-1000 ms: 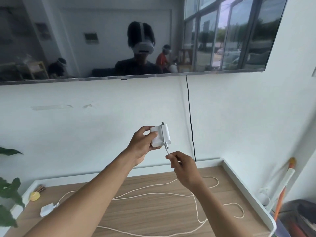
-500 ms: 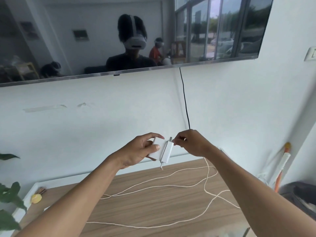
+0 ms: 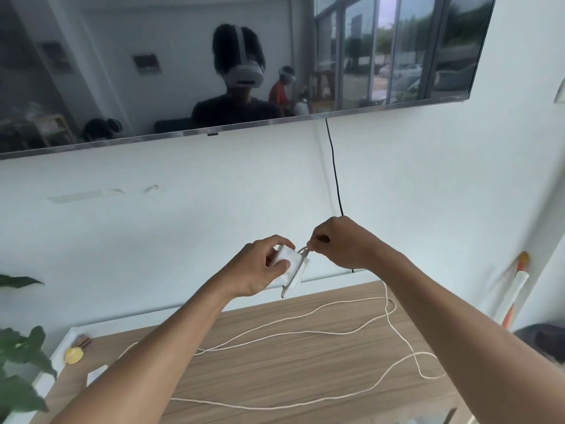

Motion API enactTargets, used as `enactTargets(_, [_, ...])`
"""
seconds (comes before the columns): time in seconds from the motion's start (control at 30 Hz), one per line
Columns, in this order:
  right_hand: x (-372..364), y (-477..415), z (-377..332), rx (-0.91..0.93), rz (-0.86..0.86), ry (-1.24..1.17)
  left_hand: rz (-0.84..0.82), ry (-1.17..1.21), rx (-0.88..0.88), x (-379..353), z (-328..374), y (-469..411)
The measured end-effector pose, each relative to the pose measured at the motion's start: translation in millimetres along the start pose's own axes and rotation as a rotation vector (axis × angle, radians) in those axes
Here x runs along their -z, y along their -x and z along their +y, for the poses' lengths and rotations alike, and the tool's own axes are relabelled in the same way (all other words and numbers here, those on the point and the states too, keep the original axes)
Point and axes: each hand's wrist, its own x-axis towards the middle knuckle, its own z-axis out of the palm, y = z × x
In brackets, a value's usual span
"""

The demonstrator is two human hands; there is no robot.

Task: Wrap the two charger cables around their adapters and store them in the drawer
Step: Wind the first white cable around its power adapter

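Two adapters in view: one white adapter (image 3: 289, 266) held above desk's (image 3: 275, 362) far edge, pinched in left hand (image 3: 260, 270) fingers; second adapter (image 3: 97, 374) lying near desk's left edge. Right hand (image 3: 342, 243) fingers pinching white cable (image 3: 394, 328) just beside held adapter's top. Cable trailing down, looping across desk toward right edge. One yellow object (image 3: 73, 354) at far-left corner.

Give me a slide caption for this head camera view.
Left hand holds white adapter; right hand pinches its cable above wooden table.
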Motion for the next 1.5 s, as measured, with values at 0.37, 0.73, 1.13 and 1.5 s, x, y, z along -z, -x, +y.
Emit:
enactTargets(0.37, [-38.8, 20.7, -18.9, 0.024, 0.258, 0.044, 0.329, 0.211, 0.159, -11.2, -5.1, -18.6])
enactTargets(0.73, [-96.4, 39.4, -11.4, 0.044, 0.423, -0.46, 0.438, 0.68, 0.261, -6.3, 6.6, -28.4])
enactTargets(1.13, [-109.3, 31.4, 19.2, -0.076, 0.325, -0.586, 0.033, 0.836, 0.092, -12.3, 20.9, -7.1])
enactTargets(1.5, [-11.8, 12.7, 33.6, -0.054, 0.022, -0.336, -0.171, 0.114, -0.087, 1.3, 17.6, 3.8])
